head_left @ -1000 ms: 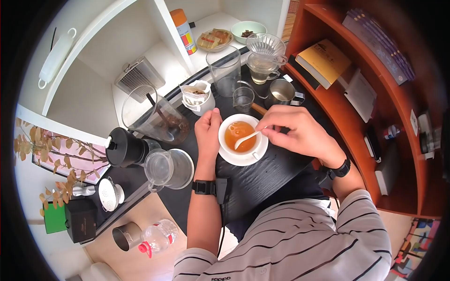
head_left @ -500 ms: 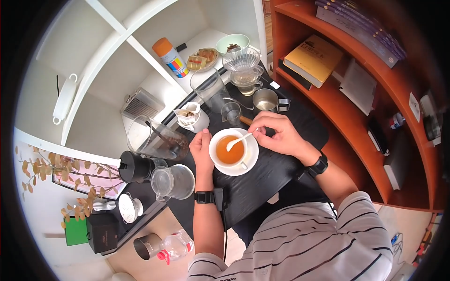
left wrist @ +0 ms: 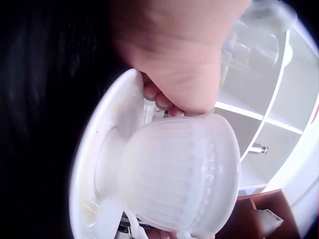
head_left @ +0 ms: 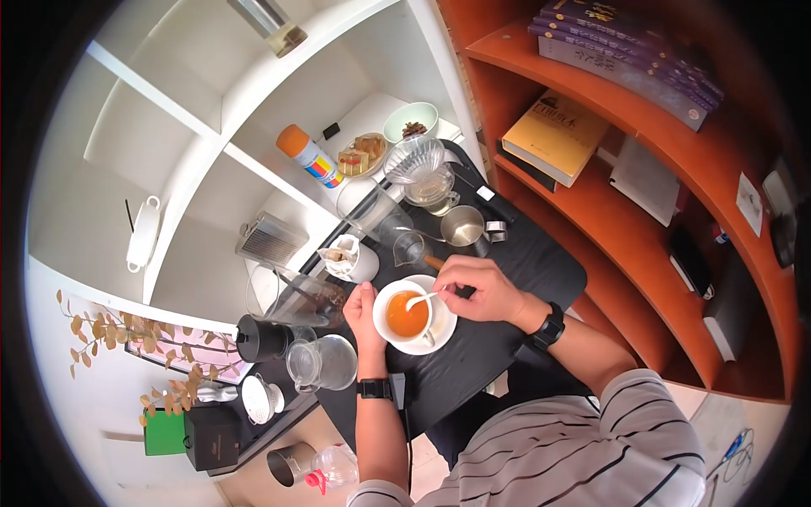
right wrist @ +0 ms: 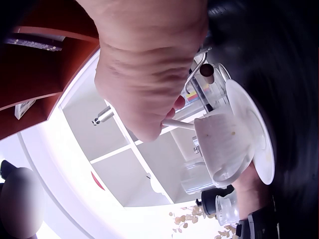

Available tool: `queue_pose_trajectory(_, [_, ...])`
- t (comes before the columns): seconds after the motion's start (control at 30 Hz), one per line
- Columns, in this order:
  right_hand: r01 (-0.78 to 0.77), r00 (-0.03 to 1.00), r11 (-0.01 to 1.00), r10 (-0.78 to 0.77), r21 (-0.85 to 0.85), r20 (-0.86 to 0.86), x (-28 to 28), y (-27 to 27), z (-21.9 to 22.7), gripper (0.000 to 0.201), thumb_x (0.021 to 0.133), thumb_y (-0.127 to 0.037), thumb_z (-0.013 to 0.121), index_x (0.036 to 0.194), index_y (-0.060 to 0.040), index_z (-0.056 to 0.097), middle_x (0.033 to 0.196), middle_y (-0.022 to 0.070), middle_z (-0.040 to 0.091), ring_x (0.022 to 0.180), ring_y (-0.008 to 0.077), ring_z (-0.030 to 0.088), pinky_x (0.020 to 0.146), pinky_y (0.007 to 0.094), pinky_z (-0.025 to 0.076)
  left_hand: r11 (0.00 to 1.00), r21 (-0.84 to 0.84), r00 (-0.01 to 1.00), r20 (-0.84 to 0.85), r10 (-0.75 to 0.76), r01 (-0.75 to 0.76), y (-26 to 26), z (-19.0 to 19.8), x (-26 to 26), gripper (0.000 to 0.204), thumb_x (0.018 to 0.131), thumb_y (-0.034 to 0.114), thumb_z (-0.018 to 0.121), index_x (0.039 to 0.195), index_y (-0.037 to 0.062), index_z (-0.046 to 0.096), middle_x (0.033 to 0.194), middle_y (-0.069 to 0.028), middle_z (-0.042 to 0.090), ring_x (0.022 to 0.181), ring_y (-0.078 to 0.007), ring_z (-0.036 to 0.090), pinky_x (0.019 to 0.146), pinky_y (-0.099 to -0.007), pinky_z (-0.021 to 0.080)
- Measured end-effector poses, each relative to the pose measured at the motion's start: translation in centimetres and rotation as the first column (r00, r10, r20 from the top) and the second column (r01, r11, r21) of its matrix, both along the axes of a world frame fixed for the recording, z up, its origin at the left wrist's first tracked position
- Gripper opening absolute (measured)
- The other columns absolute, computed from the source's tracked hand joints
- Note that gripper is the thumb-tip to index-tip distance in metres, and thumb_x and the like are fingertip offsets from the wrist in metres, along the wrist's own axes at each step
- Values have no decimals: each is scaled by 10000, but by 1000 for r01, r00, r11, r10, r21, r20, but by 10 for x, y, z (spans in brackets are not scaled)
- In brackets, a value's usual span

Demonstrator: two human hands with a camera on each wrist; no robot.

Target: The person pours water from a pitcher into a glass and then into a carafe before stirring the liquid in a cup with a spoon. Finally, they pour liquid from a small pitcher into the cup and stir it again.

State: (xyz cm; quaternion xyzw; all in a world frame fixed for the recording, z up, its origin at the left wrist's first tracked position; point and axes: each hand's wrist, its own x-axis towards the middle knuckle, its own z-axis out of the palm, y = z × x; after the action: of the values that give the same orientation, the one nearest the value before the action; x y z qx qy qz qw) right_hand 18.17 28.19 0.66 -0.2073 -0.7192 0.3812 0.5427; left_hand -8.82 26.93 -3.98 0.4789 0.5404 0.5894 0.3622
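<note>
A white cup with fluted sides holds amber liquid and stands on a white saucer. My left hand holds the cup from the left, its curled fingers at the cup's side above the saucer rim. Between thumb and fingers, my right hand pinches the handle of a small white spoon. The spoon's bowl dips into the liquid, and its handle leans over the rim in the right wrist view. The cup's handle points toward the body.
Behind the cup stand a small glass pitcher, a metal jug, a white cup with a drip bag and a glass dripper. A glass jug and black grinder lie left. A brown bookshelf borders the right.
The head view has shifted, so the cup and hands appear lower and slightly left. The right hand keeps its pinch while the spoon changes angle in the liquid. The left hand stays at the cup.
</note>
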Motion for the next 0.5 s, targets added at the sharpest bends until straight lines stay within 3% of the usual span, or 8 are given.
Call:
queue_pose_trajectory(0.23, [-86, 996, 994, 86, 65, -4, -2, 3, -7, 198, 862, 51, 743, 1053, -5, 749, 960, 88, 706, 800, 167, 705, 715, 280, 575, 999, 9, 999, 16, 34, -34, 0, -1, -1, 389, 1127, 210, 601, 760, 86, 566, 702, 85, 531, 642, -9, 422, 574, -230, 339])
queue_pose_trajectory(0.4, [-88, 996, 992, 86, 87, 33, -3, 2, -7, 200, 868, 17, 779, 1062, -20, 752, 952, 110, 716, 794, 249, 696, 709, 331, 555, 999, -13, 997, 74, 35, -34, 1, 0, 0, 372, 1113, 224, 637, 762, 123, 567, 709, 88, 551, 629, -5, 444, 565, -222, 340])
queue_pose_trajectory(0.5, [-86, 995, 993, 82, 74, 54, -3, 1, -4, 198, 865, 8, 791, 1057, -17, 752, 946, 109, 718, 793, 242, 695, 700, 326, 554, 1000, 3, 997, 78, 29, -29, 0, 2, 1, 372, 1108, 217, 643, 756, 126, 562, 704, 90, 546, 622, -3, 436, 566, -221, 336])
